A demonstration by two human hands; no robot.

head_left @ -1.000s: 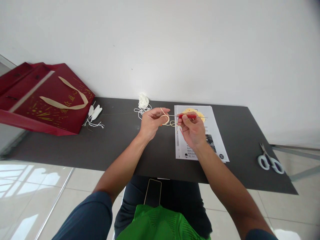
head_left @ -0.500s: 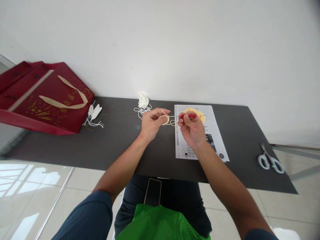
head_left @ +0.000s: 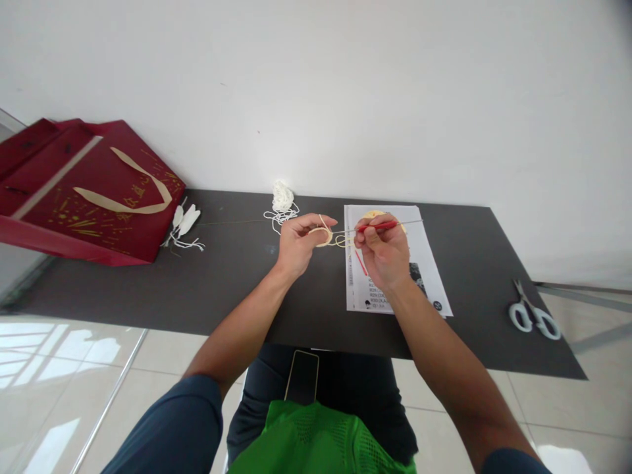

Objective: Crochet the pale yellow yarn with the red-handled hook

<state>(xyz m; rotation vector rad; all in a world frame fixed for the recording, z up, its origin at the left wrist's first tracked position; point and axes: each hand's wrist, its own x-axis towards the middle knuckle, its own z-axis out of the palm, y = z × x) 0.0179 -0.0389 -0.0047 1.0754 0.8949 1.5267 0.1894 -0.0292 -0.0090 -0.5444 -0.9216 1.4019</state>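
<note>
Between its thumb and fingers my left hand (head_left: 297,245) pinches a small cream crochet piece (head_left: 322,236), and a strand of yarn passes over the forefinger. My right hand (head_left: 382,253) grips a crochet hook (head_left: 380,226) by its red handle. The hook's thin metal shaft points left and reaches the crochet piece; whether its tip is in a stitch is too small to tell. Loose cream yarn (head_left: 342,242) hangs between the hands. A yellow crochet piece (head_left: 374,214) lies behind my right hand, mostly hidden. Below that hand shows a thin red strip (head_left: 361,262).
Printed sheets (head_left: 427,280) lie under my right hand on the dark table (head_left: 237,289). White yarn (head_left: 283,197) rests by the wall. At left are a red gift bag (head_left: 108,197) and white crochet pieces (head_left: 186,220); scissors (head_left: 533,313) lie at right. A phone (head_left: 302,376) is on my lap.
My right hand has shifted slightly right with the hook, which now covers more of the yellow piece. The red strip below that hand has come into view. My left hand stays nearly still.
</note>
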